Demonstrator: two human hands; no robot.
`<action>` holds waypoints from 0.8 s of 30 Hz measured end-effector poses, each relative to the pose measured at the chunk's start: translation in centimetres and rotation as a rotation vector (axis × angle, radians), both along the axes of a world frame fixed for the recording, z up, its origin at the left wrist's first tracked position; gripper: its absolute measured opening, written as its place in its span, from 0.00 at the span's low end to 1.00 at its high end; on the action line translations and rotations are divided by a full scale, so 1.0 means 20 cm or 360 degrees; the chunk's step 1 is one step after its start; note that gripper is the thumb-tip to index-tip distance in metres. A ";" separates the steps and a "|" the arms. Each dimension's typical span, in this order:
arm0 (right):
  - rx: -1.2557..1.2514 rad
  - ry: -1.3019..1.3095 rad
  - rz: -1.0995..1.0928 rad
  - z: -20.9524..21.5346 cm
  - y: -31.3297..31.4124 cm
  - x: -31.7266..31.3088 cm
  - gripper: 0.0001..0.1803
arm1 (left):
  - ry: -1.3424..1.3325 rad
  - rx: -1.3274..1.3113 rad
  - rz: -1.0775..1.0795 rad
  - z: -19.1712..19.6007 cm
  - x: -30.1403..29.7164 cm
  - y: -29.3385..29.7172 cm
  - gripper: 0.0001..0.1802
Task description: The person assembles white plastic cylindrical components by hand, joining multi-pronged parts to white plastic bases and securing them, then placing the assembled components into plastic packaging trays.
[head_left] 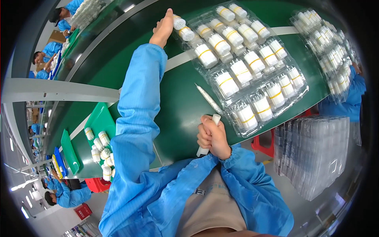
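Note:
My left hand (163,29) reaches to the far edge of the clear plastic tray (216,73). Its fingers look stretched out beside a white bundle (179,22) of thin tubes lying on its side; their inner side is hidden. Another such bundle (185,34) lies next to it. Near the front table edge, my right hand (213,136) is wrapped round a white cylindrical tube (215,119), whose two ends stick out of the fist. A thin, pointed white stick (208,98) rests on the table between that hand and the tray.
Several yellow-banded white bundles (252,61) stand in the trays. More filled trays (327,51) sit far right, near another person's blue sleeve (347,94). A green bin (102,118) with loose bundles is at left. Stacked clear trays (312,154) rise beside the green table (177,106).

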State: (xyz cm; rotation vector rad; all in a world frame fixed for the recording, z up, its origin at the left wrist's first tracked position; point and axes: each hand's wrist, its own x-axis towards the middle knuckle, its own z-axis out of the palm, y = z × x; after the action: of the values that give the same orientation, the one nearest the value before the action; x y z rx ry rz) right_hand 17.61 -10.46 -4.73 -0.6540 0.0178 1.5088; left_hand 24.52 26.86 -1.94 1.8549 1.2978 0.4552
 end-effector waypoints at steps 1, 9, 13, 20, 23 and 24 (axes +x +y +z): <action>0.0004 -0.0005 0.0017 0.00 0.00 0.00 0.22 | 0.0009 0.0092 -0.0016 -0.04 -0.03 0.02 0.40; -0.0007 -0.0036 -0.0007 0.00 0.01 -0.03 0.22 | -0.0229 0.1061 -0.0146 -0.05 0.04 -0.04 0.36; 0.0032 -0.0085 0.0021 0.00 0.01 -0.03 0.22 | 0.0057 0.0529 -0.0379 0.10 0.08 -0.03 0.42; -0.0013 -0.0117 -0.0016 0.00 0.01 -0.04 0.22 | -0.0110 0.0430 -0.0352 0.14 0.05 0.01 0.42; -0.0052 -0.0098 -0.0036 0.00 0.00 -0.03 0.22 | -0.0314 0.0449 -0.0561 0.17 -0.01 -0.02 0.40; -0.0051 -0.0083 -0.0026 -0.01 -0.01 -0.04 0.22 | -0.0403 0.0452 -0.0703 0.18 -0.02 -0.03 0.40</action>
State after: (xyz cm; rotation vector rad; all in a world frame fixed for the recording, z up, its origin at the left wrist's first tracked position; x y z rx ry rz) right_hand 16.84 -10.57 -4.88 -0.7173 0.0073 1.4775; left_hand 24.08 26.34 1.64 2.1617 0.6530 0.6322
